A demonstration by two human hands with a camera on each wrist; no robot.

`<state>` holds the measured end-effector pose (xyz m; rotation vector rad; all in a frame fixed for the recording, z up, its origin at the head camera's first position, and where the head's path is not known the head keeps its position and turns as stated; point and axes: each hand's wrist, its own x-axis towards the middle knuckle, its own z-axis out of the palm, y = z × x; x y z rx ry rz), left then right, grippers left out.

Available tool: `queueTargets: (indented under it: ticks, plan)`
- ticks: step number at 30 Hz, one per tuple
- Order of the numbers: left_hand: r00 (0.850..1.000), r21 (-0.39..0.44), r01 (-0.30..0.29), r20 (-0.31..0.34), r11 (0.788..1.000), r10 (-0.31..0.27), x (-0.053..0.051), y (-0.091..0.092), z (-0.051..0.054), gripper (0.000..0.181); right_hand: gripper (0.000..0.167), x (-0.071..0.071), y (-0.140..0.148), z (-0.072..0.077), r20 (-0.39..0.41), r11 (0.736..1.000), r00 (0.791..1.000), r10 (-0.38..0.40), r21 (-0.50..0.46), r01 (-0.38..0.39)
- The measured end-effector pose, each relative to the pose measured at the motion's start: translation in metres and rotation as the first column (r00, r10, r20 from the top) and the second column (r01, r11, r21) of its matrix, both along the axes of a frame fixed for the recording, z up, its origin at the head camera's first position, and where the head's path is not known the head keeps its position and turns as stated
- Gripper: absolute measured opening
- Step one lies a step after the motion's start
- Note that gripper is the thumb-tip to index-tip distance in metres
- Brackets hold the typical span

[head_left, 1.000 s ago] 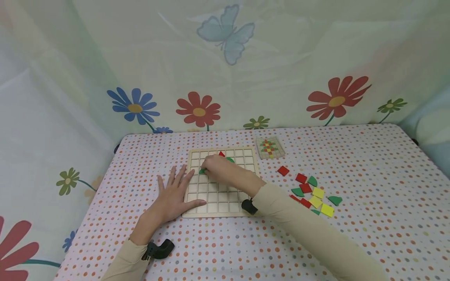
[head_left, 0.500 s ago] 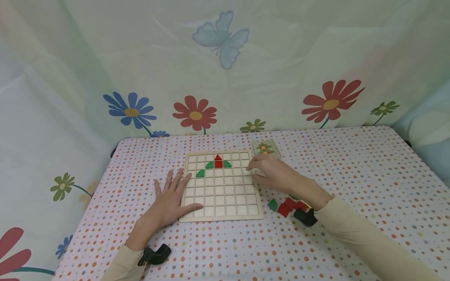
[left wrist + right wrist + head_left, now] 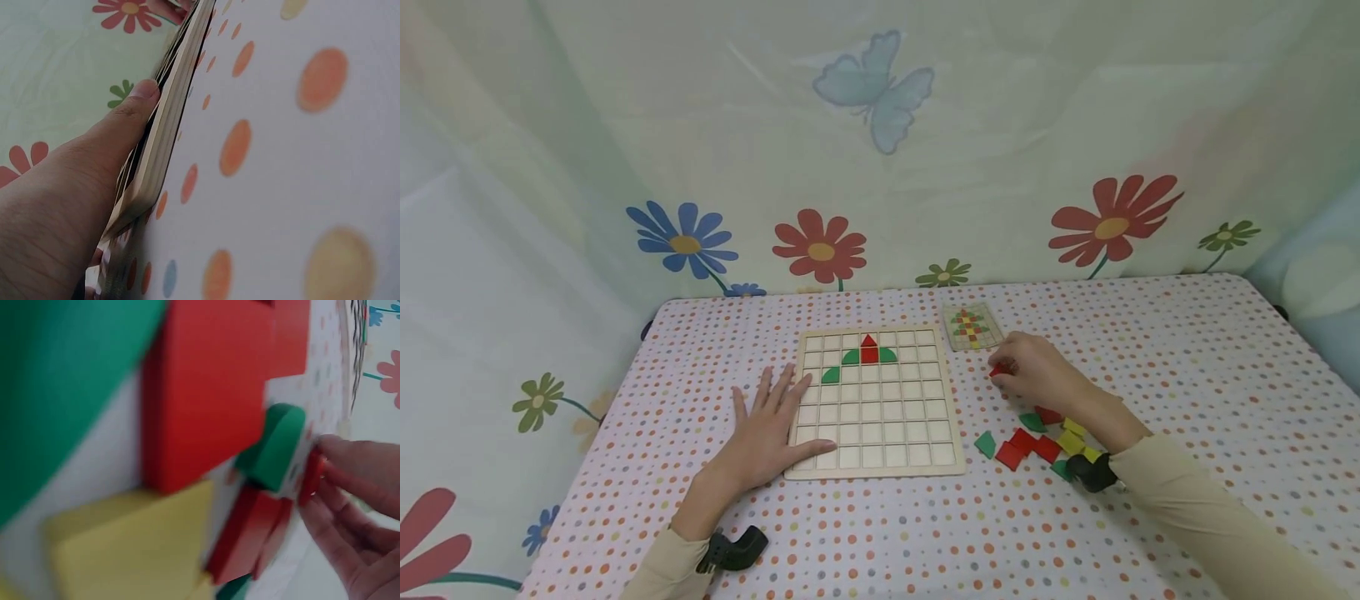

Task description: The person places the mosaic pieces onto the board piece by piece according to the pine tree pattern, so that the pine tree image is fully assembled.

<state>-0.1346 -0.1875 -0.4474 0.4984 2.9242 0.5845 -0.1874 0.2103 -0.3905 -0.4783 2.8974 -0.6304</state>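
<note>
A wooden grid board (image 3: 880,417) holds a red triangle (image 3: 868,341) above a red square (image 3: 869,355), green quarter-rounds on either side of the square, and another green quarter-round (image 3: 831,375) one row lower at left. My left hand (image 3: 760,437) lies with fingers spread at the board's left edge, thumb on its lower left part; the left wrist view shows the thumb (image 3: 134,112) on the edge. Right of the board, my right hand (image 3: 1037,375) pinches a red piece (image 3: 1000,369) between thumb and fingers; the right wrist view shows this red piece (image 3: 312,475) too.
A card (image 3: 972,326) with a coloured pattern lies beyond the board's upper right corner. Loose red squares (image 3: 1010,455), yellow squares (image 3: 1070,442) and green quarter-rounds (image 3: 985,444) lie close together right of the board, below my right hand. A dotted cloth (image 3: 880,542) covers the table.
My right hand has moved right, off the board to the red piece, and holds it. The lower-left green quarter-round lies released on the board. My left hand has stayed at the board's edge.
</note>
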Motion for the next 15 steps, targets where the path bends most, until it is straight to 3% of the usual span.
queueTargets:
  ticks: [6,15]
  plan:
    - [1.000,-0.005,0.010,0.010,1.000,-0.010,-0.0003,0.0028,-0.0011,0.109,0.026,-0.0022,0.0000,0.0024,0.057,0.996,0.995,-0.085,0.006,0.085]
    - [1.000,-0.017,-0.008,0.010,1.000,0.008,-0.0003,0.0006,0.0001,0.108,0.028,-0.0092,0.0078,0.0076,0.142,0.995,0.987,-0.073,-0.052,0.081]
